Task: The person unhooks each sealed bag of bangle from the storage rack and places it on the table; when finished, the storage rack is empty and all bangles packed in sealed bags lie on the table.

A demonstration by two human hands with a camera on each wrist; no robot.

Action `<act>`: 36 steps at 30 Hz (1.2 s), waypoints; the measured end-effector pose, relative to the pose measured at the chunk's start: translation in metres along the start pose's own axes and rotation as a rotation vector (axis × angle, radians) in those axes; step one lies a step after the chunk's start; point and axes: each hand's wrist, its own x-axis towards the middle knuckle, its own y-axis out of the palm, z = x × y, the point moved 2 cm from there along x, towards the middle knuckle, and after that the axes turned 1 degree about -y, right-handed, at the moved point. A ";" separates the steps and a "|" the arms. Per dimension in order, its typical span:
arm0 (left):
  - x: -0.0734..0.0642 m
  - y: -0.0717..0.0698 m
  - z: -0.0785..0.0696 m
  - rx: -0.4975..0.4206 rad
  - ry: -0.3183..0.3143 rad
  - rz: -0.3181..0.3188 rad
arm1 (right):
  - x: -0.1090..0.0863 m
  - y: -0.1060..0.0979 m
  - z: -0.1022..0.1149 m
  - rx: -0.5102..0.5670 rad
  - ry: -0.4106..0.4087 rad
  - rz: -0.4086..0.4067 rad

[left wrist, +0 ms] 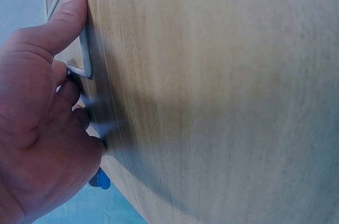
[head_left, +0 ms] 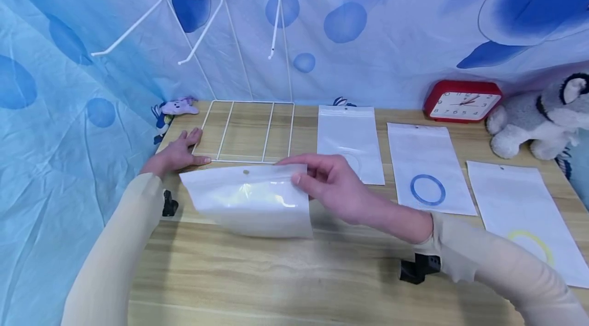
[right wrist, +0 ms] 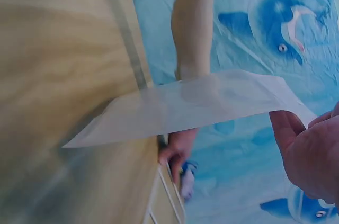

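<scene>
Pinched at its top right corner by my right hand (head_left: pixel 338 188), a white zip bag (head_left: pixel 248 208) with a punched hanging hole is held above the table. In the right wrist view the bag (right wrist: pixel 180 107) looks thin and slightly bent, and nothing inside it can be made out. My left hand (head_left: pixel 177 153) rests at the front left corner of a white wire rack (head_left: pixel 244 162). The left wrist view has the thumb of that hand (left wrist: pixel 42 102) lying along the rack's wire (left wrist: pixel 85 57), the other fingers beside the corner. Three hooked wires rise at the rack's back.
Three more white bags lie to the right: one with a pale ring (head_left: pixel 350 137), one with a blue ring (head_left: pixel 427 189), one with a yellow ring (head_left: pixel 515 198). Behind them stand a red clock (head_left: pixel 465 101) and a plush husky (head_left: pixel 538 116). A purple toy (head_left: pixel 180 106) sits back left.
</scene>
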 end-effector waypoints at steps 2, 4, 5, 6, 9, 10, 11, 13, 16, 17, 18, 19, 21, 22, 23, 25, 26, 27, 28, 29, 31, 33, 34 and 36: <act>0.000 0.000 0.000 -0.012 0.000 -0.002 | -0.004 0.005 -0.003 0.062 0.025 0.015; 0.000 0.000 0.000 -0.013 0.003 -0.001 | -0.006 0.008 -0.008 0.140 0.062 0.025; 0.000 0.000 0.001 -0.013 0.000 -0.001 | -0.006 0.010 -0.011 0.183 0.085 0.025; 0.000 0.000 0.002 -0.014 -0.001 -0.001 | -0.005 0.010 -0.014 0.223 0.105 0.021; 0.001 0.000 0.004 -0.003 -0.004 0.002 | 0.001 0.010 -0.027 0.313 0.161 -0.015; 0.002 0.000 0.005 0.002 -0.002 0.002 | 0.004 0.008 -0.032 0.318 0.173 -0.034; 0.002 0.000 0.005 0.005 -0.003 0.002 | 0.007 0.006 -0.036 0.306 0.180 -0.054; 0.002 0.000 0.004 0.008 -0.007 0.004 | 0.015 0.002 -0.044 0.260 0.183 -0.087; 0.002 0.001 0.004 0.005 -0.030 0.004 | 0.025 -0.004 -0.057 0.184 0.203 -0.110; 0.002 0.001 0.003 0.004 -0.039 0.004 | 0.027 -0.005 -0.061 0.170 0.217 -0.114; 0.002 0.001 0.003 0.002 -0.046 0.003 | 0.029 -0.007 -0.066 0.169 0.232 -0.115; 0.002 0.001 0.003 0.005 -0.046 0.002 | 0.031 -0.008 -0.071 0.165 0.249 -0.119; 0.002 0.001 0.002 0.009 -0.043 0.002 | 0.033 -0.009 -0.080 0.158 0.274 -0.126; 0.002 0.001 0.002 0.012 -0.040 0.001 | 0.033 -0.010 -0.084 0.148 0.284 -0.132; 0.002 0.001 0.002 0.012 -0.039 0.000 | 0.034 -0.011 -0.089 0.135 0.288 -0.139; 0.002 0.001 0.001 0.014 -0.039 -0.003 | 0.035 -0.011 -0.097 0.139 0.283 -0.140; 0.001 0.001 0.001 0.012 -0.042 -0.003 | 0.035 -0.011 -0.102 0.134 0.280 -0.138; 0.001 0.001 0.001 0.008 -0.046 -0.003 | 0.035 -0.011 -0.106 0.134 0.279 -0.134; 0.001 0.001 0.001 0.007 -0.049 -0.005 | 0.035 -0.011 -0.109 0.124 0.273 -0.129; 0.001 0.001 0.000 0.005 -0.049 -0.005 | 0.035 -0.011 -0.112 0.094 0.262 -0.122; 0.001 0.001 0.000 0.006 -0.051 -0.004 | 0.034 -0.012 -0.118 0.030 0.243 -0.112; 0.001 0.001 0.000 0.002 -0.053 -0.003 | 0.034 -0.013 -0.122 -0.038 0.220 -0.104; 0.001 0.001 0.000 0.002 -0.052 -0.003 | 0.034 -0.013 -0.124 -0.074 0.203 -0.100; 0.000 0.002 0.000 0.001 -0.053 -0.001 | 0.034 -0.013 -0.127 -0.110 0.170 -0.093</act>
